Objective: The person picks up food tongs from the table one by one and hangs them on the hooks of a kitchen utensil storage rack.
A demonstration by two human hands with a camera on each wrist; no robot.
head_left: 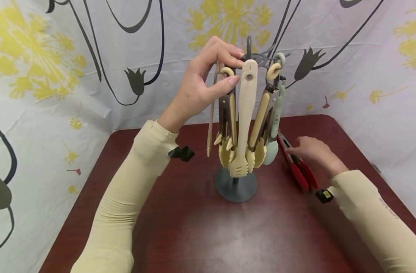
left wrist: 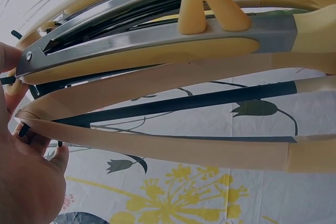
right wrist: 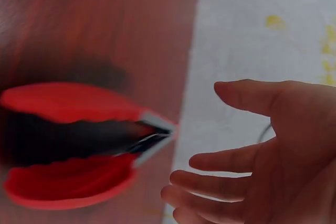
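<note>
My left hand (head_left: 197, 81) reaches up to a dark rotating utensil stand (head_left: 229, 191), fingers curled at its hooked top and thumb beside the handles. Hanging from it are a cream slotted utensil (head_left: 246, 110) in front, cream-and-steel tongs (head_left: 260, 115), and a mint-green utensil (head_left: 272, 152) on the right. Close up in the left wrist view, more tongs (left wrist: 142, 59) hang past the hand. On the right, red-tipped tongs (head_left: 300, 180) lie spread on the table. My right hand (head_left: 315, 151) is over their handle end, fingers extended and apart in the right wrist view.
The dark red table (head_left: 180, 227) has its far edge close behind the stand. A white cloth (head_left: 132, 34) with yellow flowers and grey tulips hangs around the back and sides. The hanging utensils crowd all round the stand's post.
</note>
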